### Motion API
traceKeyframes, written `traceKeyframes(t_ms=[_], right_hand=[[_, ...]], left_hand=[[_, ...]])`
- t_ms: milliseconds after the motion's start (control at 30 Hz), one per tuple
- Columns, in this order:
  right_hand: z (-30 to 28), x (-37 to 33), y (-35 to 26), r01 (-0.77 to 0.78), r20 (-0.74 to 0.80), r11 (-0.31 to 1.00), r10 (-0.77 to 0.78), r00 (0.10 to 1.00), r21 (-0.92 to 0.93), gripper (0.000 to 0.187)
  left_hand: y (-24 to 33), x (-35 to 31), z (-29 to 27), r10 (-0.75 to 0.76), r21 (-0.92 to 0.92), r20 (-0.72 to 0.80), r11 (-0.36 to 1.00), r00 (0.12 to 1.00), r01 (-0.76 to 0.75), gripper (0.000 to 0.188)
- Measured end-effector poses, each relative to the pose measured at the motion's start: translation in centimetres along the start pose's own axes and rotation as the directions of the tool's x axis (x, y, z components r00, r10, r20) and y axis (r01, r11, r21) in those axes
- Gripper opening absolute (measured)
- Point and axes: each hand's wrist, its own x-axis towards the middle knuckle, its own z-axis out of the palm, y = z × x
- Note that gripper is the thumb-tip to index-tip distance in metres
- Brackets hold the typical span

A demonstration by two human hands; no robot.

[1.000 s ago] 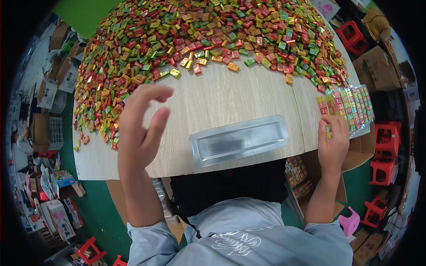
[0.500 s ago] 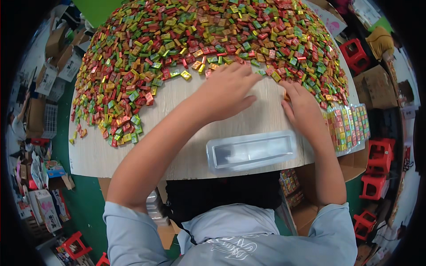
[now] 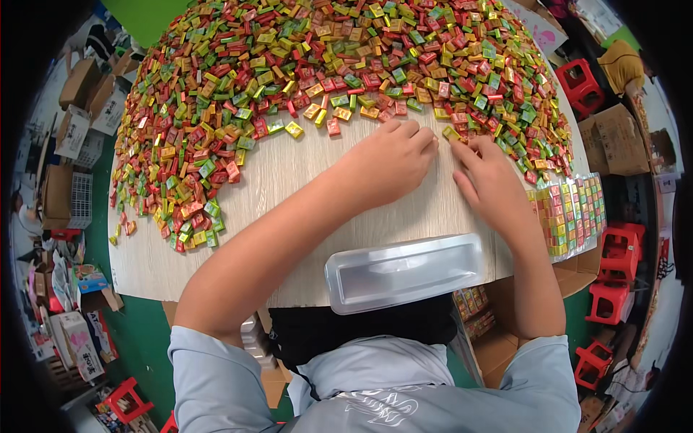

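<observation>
A big heap of small wrapped candies (image 3: 289, 58) in red, yellow, green and orange covers the far part of the table. My left hand (image 3: 395, 160) is at the heap's near edge, its fingers curled in and closed; whatever they hold is hidden. Just to its right, my right hand (image 3: 494, 184) has its thumb apart from the fingers. Its fingertips reach a yellow candy (image 3: 451, 135) at the edge of the heap. Nearer me, a long clear plastic tray (image 3: 336, 278) lies with nothing in it, its near side over the table edge.
Clear packs filled with rows of candies (image 3: 570, 213) stand at the table's right edge. Below it, an open carton (image 3: 577, 278) holds more packs. Red stools (image 3: 617, 256) and cardboard boxes (image 3: 613, 141) are on the right; more boxes (image 3: 79, 86) are on the left.
My left hand has drawn back from the heap toward me, and its fingers have curled in. My right hand stays close to the heap. The tray sits nearer to me, past the table edge.
</observation>
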Motion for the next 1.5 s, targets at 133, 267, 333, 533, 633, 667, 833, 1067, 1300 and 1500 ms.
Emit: traceKeyframes(t_ms=[133, 267, 333, 533, 633, 667, 833, 1067, 1300, 1500], right_hand=[[0.1, -1.4, -0.9, 0.023, -0.007, 0.997, -0.023, 1.0, 0.067, 0.039], [-0.4, -1.6, -0.1, 0.018, 0.033, 0.996, -0.02, 0.999, 0.086, 0.038], [-0.8, -1.2, 0.2, -0.05, 0.052, 0.999, 0.05, 0.997, 0.015, 0.037], [0.4, -0.1, -0.6, -0.049, -0.025, 0.999, 0.049, 0.998, -0.003, 0.036], [0.6, 0.3, -1.6, -0.008, -0.024, 0.999, 0.009, 1.0, 0.054, 0.035], [0.6, 0.4, -1.8, -0.003, -0.024, 0.999, 0.005, 1.0, 0.054, 0.035], [1.1, 0.6, -1.8, 0.247, 0.044, 0.955, -0.258, 0.965, 0.166, 0.03], [1.4, -1.3, -2.9, 0.072, 0.015, 0.982, -0.075, 0.997, 0.173, 0.039], [1.9, -1.2, -5.4, -0.156, 0.092, 0.893, 0.129, 0.987, 0.423, 0.052], [3.1, 0.4, -4.8, -0.131, -0.007, 0.961, 0.137, 0.991, 0.245, 0.057]], left_hand=[[0.6, -2.2, -1.9, -0.007, -0.117, -0.006, 0.993, 1.0, 0.006, 0.033], [0.6, -4.1, -3.2, -0.034, -0.16, 0.039, 0.986, 0.999, 0.039, 0.036], [0.2, -4.7, -3.8, -0.039, -0.159, 0.07, 0.986, 0.997, 0.049, 0.037], [-0.4, -5.5, -4.5, -0.085, -0.216, 0.109, 0.97, 0.99, 0.107, 0.037], [-0.8, -5.7, -5.4, -0.111, -0.283, 0.166, 0.946, 0.98, 0.155, 0.037], [-0.9, -5.9, -5.7, -0.126, -0.313, 0.218, 0.93, 0.968, 0.192, 0.039], [-1.1, -6.0, -6.5, -0.147, -0.297, 0.302, 0.924, 0.942, 0.239, 0.03], [-1.6, -7.4, -6.7, -0.212, -0.431, 0.234, 0.852, 0.949, 0.296, 0.028], [-2.9, -7.6, -7.2, -0.267, -0.308, 0.292, 0.883, 0.918, 0.355, 0.045], [-2.3, -6.9, -6.1, -0.333, -0.277, 0.211, 0.882, 0.919, 0.382, 0.048]])
